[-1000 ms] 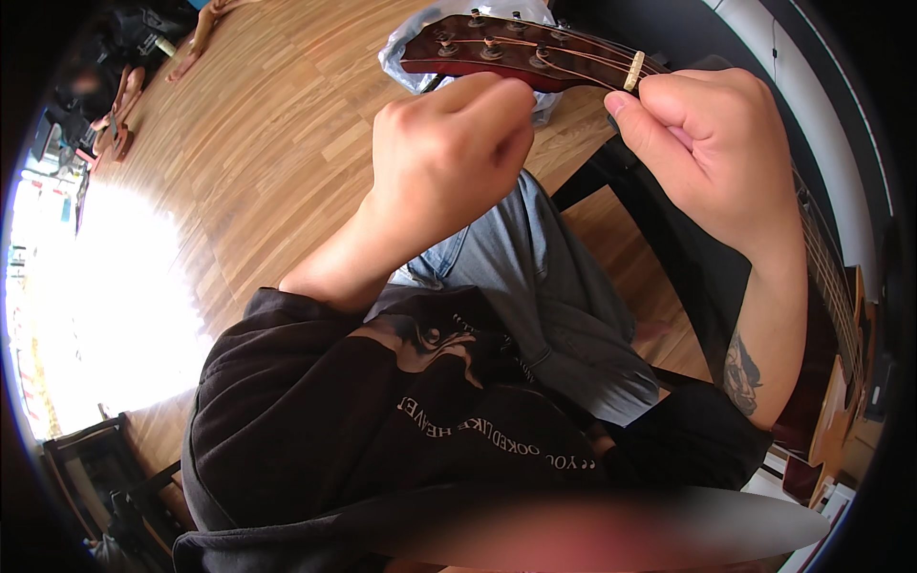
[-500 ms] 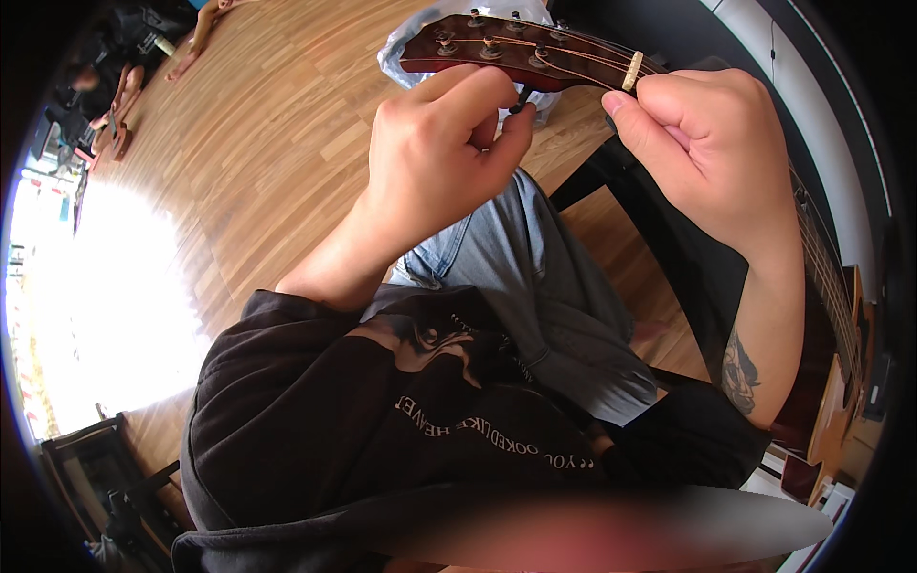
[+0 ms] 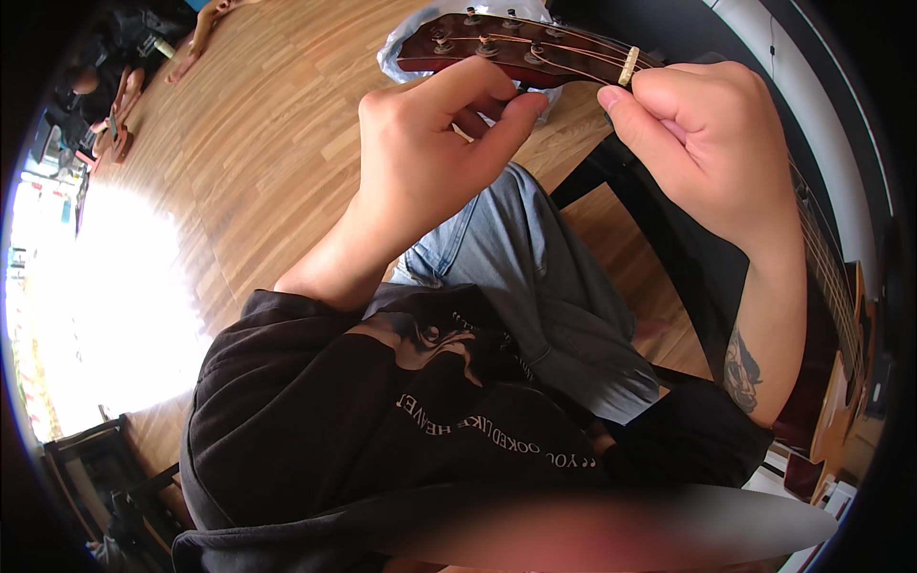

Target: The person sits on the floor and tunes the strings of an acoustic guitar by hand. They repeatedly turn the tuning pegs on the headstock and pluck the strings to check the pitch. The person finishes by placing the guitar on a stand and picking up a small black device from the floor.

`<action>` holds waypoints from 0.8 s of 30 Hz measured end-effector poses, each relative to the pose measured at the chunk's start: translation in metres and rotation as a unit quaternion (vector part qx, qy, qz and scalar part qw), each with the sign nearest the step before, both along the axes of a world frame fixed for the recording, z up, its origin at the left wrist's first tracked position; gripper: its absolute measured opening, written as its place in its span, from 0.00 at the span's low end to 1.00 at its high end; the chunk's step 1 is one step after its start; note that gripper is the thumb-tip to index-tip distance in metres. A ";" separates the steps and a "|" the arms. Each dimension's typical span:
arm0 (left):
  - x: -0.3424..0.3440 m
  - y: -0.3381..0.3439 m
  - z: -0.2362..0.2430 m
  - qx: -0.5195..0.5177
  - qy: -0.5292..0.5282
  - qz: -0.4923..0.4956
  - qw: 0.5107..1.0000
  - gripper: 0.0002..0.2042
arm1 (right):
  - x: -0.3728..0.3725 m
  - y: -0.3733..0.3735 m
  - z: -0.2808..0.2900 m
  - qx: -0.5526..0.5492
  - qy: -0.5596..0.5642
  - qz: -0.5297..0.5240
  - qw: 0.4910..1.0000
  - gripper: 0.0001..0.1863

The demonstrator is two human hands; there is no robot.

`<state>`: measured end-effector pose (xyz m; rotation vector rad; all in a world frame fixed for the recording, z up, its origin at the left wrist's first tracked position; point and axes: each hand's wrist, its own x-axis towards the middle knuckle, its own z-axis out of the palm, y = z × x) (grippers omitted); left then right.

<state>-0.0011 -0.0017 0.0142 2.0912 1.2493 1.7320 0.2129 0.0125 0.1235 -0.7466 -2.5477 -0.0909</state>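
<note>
A guitar's dark headstock [image 3: 420, 50] is at the top, with metal tuning posts and a pale nut [image 3: 629, 67]. My left hand [image 3: 420, 143] is closed at its near edge, thumb and forefinger around a black tuning peg [image 3: 522, 90] that they mostly hide. Beside the nut, my right hand [image 3: 716, 143] is curled into a pinch. A copper-coloured string [image 3: 578, 74] runs from a post to its thumb and forefinger, and its far end is hidden in the fist. The strings of the neck reappear past my right wrist.
A clear plastic bag [image 3: 392, 59] lies behind the headstock on the wooden floor [image 3: 277, 124]. My jeans-clad leg [image 3: 516, 267] is beneath my hands. Another person [image 3: 91, 81] sits far left near a small guitar-like instrument [image 3: 119, 143]. A dark chair [image 3: 91, 468] stands at lower left.
My left hand has turned at the peg, its thumb reaching further right and covering more of it. The headstock has shifted slightly left. My right hand has barely moved.
</note>
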 end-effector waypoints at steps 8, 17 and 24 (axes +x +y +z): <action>0.004 -0.010 0.019 -0.037 0.022 0.045 0.998 0.08 | -0.001 -0.004 0.004 -0.007 -0.012 -0.026 1.000 0.19; 0.006 -0.005 0.002 -0.044 0.018 0.058 0.997 0.08 | 0.000 -0.003 0.002 0.003 -0.006 -0.015 1.000 0.20; -0.012 -0.006 0.011 0.018 0.102 0.031 0.994 0.09 | 0.002 -0.001 0.000 0.003 -0.006 -0.014 1.000 0.19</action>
